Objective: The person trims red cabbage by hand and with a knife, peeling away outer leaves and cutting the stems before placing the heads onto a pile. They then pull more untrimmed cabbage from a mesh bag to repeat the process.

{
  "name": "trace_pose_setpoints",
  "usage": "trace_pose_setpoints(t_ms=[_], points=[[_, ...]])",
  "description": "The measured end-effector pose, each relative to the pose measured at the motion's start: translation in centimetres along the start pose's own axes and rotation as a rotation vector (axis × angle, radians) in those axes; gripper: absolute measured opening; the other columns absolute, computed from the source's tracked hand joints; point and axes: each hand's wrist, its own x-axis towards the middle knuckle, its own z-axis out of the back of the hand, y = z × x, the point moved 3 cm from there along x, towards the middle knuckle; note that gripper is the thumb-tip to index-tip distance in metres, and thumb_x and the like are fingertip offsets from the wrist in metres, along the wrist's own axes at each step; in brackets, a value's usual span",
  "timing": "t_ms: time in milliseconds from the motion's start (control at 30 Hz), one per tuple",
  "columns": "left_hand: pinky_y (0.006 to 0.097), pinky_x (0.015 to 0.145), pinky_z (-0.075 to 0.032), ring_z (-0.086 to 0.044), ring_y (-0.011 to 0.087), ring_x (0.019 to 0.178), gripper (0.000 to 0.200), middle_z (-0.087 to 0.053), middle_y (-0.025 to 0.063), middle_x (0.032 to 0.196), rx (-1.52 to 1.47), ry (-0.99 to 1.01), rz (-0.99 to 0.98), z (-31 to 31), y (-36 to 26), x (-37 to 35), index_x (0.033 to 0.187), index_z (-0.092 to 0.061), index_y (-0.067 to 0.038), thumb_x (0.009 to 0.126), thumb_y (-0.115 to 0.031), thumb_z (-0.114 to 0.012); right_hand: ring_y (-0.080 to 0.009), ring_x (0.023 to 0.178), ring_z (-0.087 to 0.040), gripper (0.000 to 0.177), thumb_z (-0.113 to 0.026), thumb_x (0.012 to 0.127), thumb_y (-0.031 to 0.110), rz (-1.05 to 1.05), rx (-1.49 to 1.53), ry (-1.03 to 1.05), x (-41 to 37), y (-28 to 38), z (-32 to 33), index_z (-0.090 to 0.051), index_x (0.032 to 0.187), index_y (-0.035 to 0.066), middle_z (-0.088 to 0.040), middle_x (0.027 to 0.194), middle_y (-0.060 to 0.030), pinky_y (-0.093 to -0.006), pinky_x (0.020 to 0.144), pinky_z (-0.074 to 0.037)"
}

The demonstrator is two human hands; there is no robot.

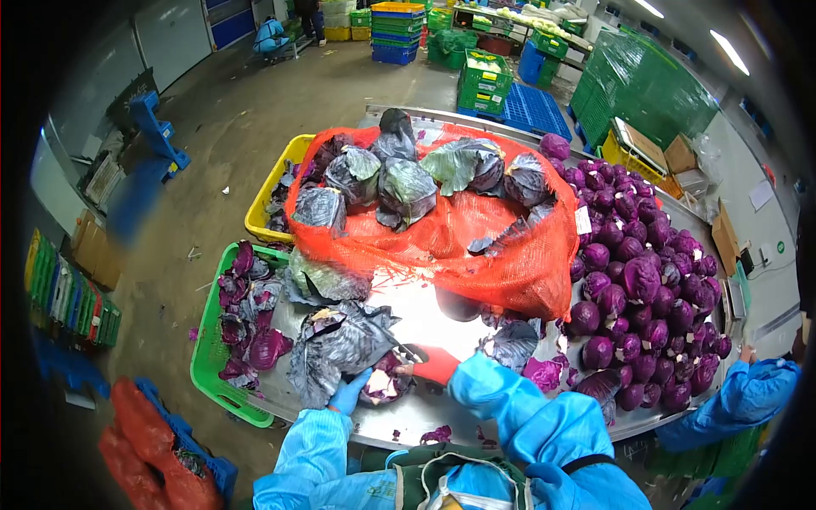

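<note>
My left hand (348, 393), in a blue glove, grips the left side of a red cabbage (384, 380) whose pale cut base faces up. Its loose dark outer leaves (340, 340) spread over the metal table (399, 432). My right hand (435, 365), in a red glove, is closed at the cabbage's right side; a small dark object shows at its fingers, too unclear to name. Beyond my hands, a red mesh sack (510, 276) lies open with several leafy cabbages (406, 189) on it.
A green crate (204, 340) of trimmed leaves stands left, with a yellow crate (255, 208) behind it. Peeled purple cabbages (629, 246) are heaped on the right. A co-worker's blue sleeve (739, 395) is at the right edge. Loose leaves (512, 342) lie near my right arm.
</note>
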Motion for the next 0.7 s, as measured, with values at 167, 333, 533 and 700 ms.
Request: trace_pose_setpoints(t_ms=[167,333,533,700], points=[[0.0355,0.103,-0.035,-0.046,0.0257,0.118,0.082,-0.048,0.0154,0.127,-0.129,0.177,-0.005,-1.6,1.0,0.4,0.132,-0.038,0.001,0.069,-0.029,-0.08,-0.027,0.106,-0.057,0.067,-0.073,0.073,0.046,0.091,0.207,-0.047,1.0,-0.5,-1.1,-0.053,0.125,0.007,-0.062,0.114,-0.0139,-0.0383,0.095,-0.042],[0.0351,0.096,-0.043,-0.053,0.0202,0.108,0.069,-0.053,0.0111,0.119,-0.346,0.325,-0.137,-6.6,4.9,-1.4,0.129,-0.043,-0.001,0.073,-0.019,-0.078,-0.0285,0.103,-0.059,0.057,-0.072,0.074,0.039,0.137,-0.035,0.046,1.2,2.5,0.0,-0.058,0.12,0.009,-0.062,0.113,-0.0148,-0.0401,0.091,-0.044],[0.0367,0.091,-0.044,-0.052,0.0212,0.109,0.061,-0.054,0.0101,0.118,0.059,0.402,-0.057,-9.7,2.3,-3.1,0.124,-0.05,-0.005,0.075,-0.03,-0.076,-0.0157,0.074,-0.064,0.031,-0.063,0.079,0.019,-0.069,0.128,-0.268,-1.5,-4.9,5.4,-0.064,0.108,0.009,-0.066,0.078,-0.0105,-0.0298,0.07,-0.051],[0.0336,0.088,-0.046,-0.053,0.0169,0.105,0.05,-0.056,0.0062,0.114,-0.01,0.551,-0.076,-11.2,2.1,-3.7,0.116,-0.056,-0.007,0.077,-0.031,-0.075,-0.0118,0.072,-0.058,0.028,-0.062,0.079,0.01,-0.186,0.41,-0.396,-12.1,-8.3,7.3,-0.064,0.106,0.007,-0.066,0.086,-0.0047,-0.0284,0.065,-0.048]])
